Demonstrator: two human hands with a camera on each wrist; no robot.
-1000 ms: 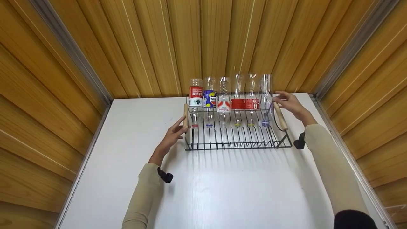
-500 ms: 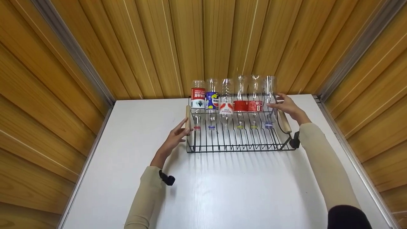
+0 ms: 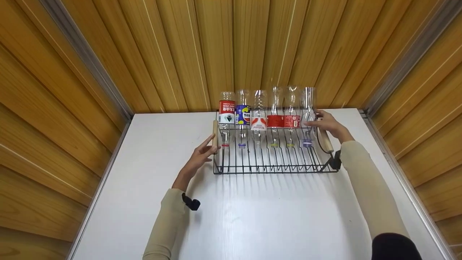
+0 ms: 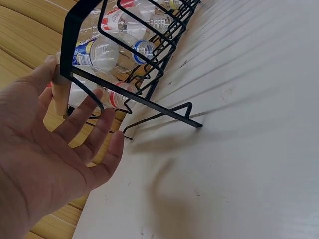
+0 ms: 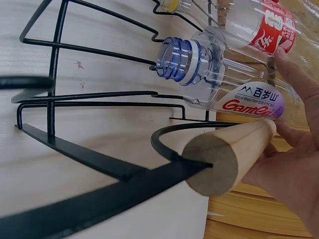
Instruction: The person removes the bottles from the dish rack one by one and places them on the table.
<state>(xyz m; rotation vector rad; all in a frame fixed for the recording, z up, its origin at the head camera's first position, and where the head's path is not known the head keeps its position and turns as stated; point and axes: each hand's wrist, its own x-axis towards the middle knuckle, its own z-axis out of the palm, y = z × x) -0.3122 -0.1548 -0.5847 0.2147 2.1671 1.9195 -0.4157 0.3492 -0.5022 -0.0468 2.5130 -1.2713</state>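
A black wire dish rack with wooden handles holds a row of clear plastic bottles, necks pointing down toward the front. My left hand is at the rack's left wooden handle, thumb and index finger about it, while the other fingers stay loosely bent. My right hand is on the rightmost bottle, a capless Ganten one with a bluish neck. In the right wrist view its thumb lies on the bottle's upper side, with fingers below, partly hidden by the right wooden handle.
Behind the rack rises a wood-panelled wall. The rack stands near the back edge of a white table. A red-labelled bottle lies beside the Ganten one.
My right hand has shifted from the right handle inward onto the rightmost bottle, its thumb now across it. My left hand stays at its handle. The head view has shifted slightly.
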